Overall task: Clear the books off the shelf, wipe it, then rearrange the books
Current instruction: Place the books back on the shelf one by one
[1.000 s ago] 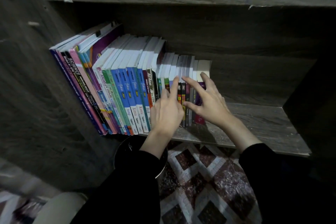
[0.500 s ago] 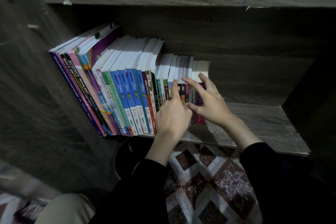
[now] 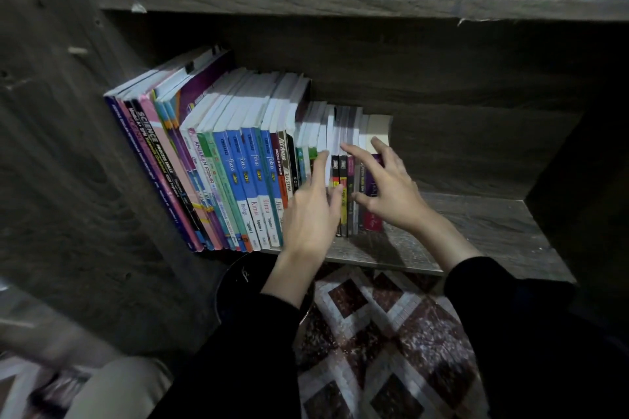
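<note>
Left hand (image 3: 315, 211) lies flat, fingers straight against the small spines. Right hand (image 3: 391, 187) is spread wide over the row's right end, gripping nothing yet. The books (image 3: 238, 160) stand packed at the left of the shelf (image 3: 476, 231). Best to part a small bundle, clamp both sides and draw it out level, so the neighbours don't topple.

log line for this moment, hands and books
stage: clearing not started | books: standing on shelf | left hand: touching spines | right hand: spread over end books

Blue-spined books (image 3: 252, 180); maroon-and-white diamond-patterned floor (image 3: 384, 333)
</note>
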